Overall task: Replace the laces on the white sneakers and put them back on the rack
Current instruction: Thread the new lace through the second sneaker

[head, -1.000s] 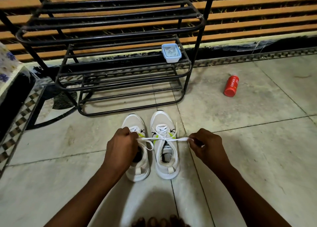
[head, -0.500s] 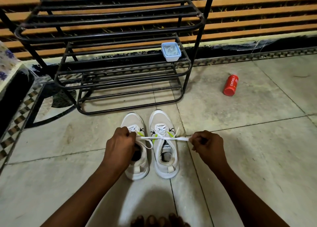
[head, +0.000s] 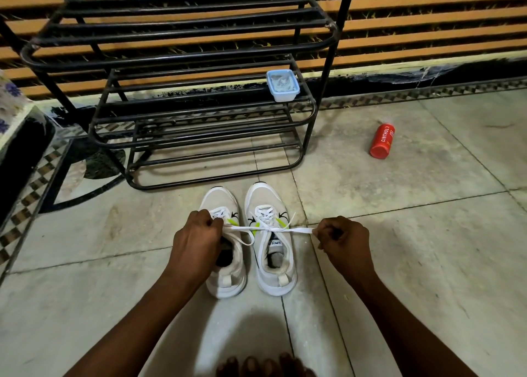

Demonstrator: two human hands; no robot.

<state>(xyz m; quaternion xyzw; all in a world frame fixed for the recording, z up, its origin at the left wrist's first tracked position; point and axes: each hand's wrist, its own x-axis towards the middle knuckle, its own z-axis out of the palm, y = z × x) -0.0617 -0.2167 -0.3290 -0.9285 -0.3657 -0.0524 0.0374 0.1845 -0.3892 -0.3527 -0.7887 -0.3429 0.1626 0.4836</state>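
Fingers of both hands, left hand (head: pixel 196 242) and right hand (head: pixel 343 244), pinch the right sneaker's (head: pixel 272 239) lace (head: pixel 285 229) taut.

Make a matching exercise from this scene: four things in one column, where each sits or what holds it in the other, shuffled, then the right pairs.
Things:
1. white lace
2. blue-rimmed tub
3. red can
4. white sneakers

Places or states:
A. lying on its side on the floor tiles, right of the rack
B. standing side by side on the floor in front of the rack
C. pulled taut between the left hand and the right hand
D. resting on a middle shelf of the black rack

Pairs: 1-C, 2-D, 3-A, 4-B
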